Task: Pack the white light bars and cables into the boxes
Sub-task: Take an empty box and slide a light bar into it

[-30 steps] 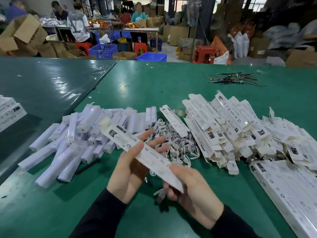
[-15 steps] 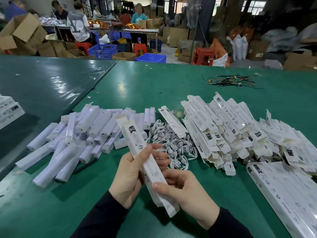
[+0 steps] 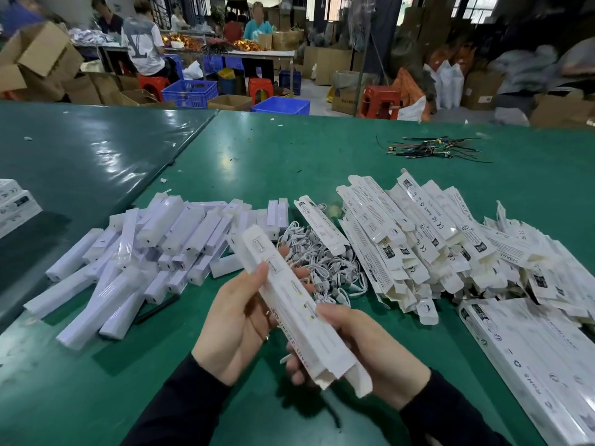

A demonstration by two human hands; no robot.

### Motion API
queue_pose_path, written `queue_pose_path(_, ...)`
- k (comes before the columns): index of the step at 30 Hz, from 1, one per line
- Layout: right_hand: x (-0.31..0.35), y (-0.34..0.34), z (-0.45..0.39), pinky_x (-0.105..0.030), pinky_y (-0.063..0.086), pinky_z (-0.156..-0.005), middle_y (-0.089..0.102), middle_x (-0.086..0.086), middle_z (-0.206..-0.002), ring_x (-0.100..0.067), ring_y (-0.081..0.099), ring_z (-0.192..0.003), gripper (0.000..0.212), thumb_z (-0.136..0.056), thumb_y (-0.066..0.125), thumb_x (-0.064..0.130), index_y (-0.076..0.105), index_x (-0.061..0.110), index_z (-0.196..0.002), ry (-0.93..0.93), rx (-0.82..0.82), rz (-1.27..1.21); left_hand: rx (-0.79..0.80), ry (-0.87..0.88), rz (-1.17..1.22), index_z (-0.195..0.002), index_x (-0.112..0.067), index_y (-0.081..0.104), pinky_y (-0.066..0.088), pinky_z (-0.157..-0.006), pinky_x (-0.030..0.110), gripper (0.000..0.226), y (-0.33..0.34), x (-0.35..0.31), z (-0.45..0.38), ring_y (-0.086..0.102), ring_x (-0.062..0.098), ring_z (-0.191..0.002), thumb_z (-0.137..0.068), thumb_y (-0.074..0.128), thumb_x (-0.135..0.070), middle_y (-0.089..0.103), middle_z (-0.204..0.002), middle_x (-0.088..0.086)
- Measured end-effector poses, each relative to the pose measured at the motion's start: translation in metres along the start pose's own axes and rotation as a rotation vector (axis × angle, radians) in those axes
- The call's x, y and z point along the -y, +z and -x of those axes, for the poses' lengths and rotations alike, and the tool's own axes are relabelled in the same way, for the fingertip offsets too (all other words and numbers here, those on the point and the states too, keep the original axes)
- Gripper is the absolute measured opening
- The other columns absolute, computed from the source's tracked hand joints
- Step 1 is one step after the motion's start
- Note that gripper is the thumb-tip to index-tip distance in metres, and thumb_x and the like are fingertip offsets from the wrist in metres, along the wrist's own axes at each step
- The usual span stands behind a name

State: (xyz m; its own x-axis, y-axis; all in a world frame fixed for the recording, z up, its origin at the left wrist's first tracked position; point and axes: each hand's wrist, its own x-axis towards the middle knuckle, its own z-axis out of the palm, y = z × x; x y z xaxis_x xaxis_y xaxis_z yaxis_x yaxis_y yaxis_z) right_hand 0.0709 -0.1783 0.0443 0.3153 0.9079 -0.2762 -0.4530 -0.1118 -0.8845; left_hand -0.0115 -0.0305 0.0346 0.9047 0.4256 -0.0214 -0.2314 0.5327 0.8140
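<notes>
white box being held up in both hands, near end open

white cardboard box (image 3: 297, 304) is being held slanted above the green table (image 3: 289, 149). left hand (image 3: 236, 320) is wrapping its middle, right hand (image 3: 360, 346) is gripping the open near end, probably steadying the mouth for loading. light bars (image 3: 135, 259) are lying left, cables (image 3: 322, 268) just behind, flat boxes (image 3: 418, 239) right; near edge is giving open room.

Even overhead light glares on the green table (image 3: 106, 156) (edges bowed, background soft).
</notes>
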Motion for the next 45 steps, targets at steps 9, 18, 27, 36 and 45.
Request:
queue_pose_path(9,-0.004,-0.01,-0.005,-0.023,0.052,-0.065,0.073,-0.005,-0.089,-0.014,0.064,-0.077,0.019,-0.075,0.078,0.029,0.075,0.02,-0.091,-0.428,-0.424,0.063,0.211,-0.184,-0.144,-0.121,-0.023,0.06,0.049,-0.044,0.029,0.035,0.01,0.017,0.011,0.054,0.025,-0.05,-0.087,0.056,-0.02,0.057,-0.076,0.013)
queue_pose_path(18,-0.012,-0.013,-0.01,-0.034,0.052,-0.086,0.072,-0.004,-0.108,-0.02,0.067,-0.102,0.025,-0.083,0.075,0.027,0.071,0.02,-0.106,-0.397,-0.39,0.024,0.364,-0.285,0.007,-0.119,-0.008,0.044,0.043,-0.035,0.021,0.044,0.019,0.022,0.018,0.042,0.016,-0.038,-0.084,0.062,-0.027,0.049,-0.073,0.013)
queue_pose_path(27,-0.013,-0.013,-0.01,-0.042,0.053,-0.093,0.067,-0.015,-0.112,-0.035,0.061,-0.112,0.032,-0.076,0.073,0.03,0.068,0.028,-0.108,-0.509,-0.354,0.084,0.397,-0.376,-0.075,-0.09,-0.009,0.06,0.048,-0.036,0.03,0.037,0.021,0.017,0.021,0.042,0.021,-0.045,-0.074,0.055,-0.042,0.05,-0.07,0.015)
queue_pose_path(36,-0.011,-0.013,-0.008,-0.036,0.056,-0.075,0.068,-0.005,-0.103,-0.023,0.068,-0.09,0.045,-0.071,0.074,0.033,0.067,0.031,-0.116,-0.475,-0.285,0.078,0.382,-0.304,-0.18,-0.114,-0.004,0.051,0.047,-0.036,0.027,0.062,0.022,0.026,0.02,0.05,0.02,-0.039,-0.083,0.043,-0.057,0.057,-0.064,0.018)
queue_pose_path(45,-0.011,-0.012,-0.007,-0.035,0.057,-0.075,0.071,-0.009,-0.102,-0.025,0.067,-0.089,0.031,-0.072,0.075,0.025,0.071,0.026,-0.104,-0.482,-0.312,0.096,0.228,-0.101,-0.22,-0.146,-0.052,0.02,0.049,-0.039,0.027,0.07,0.018,0.032,0.009,0.059,0.023,-0.042,-0.086,0.054,-0.039,0.069,-0.07,0.012)
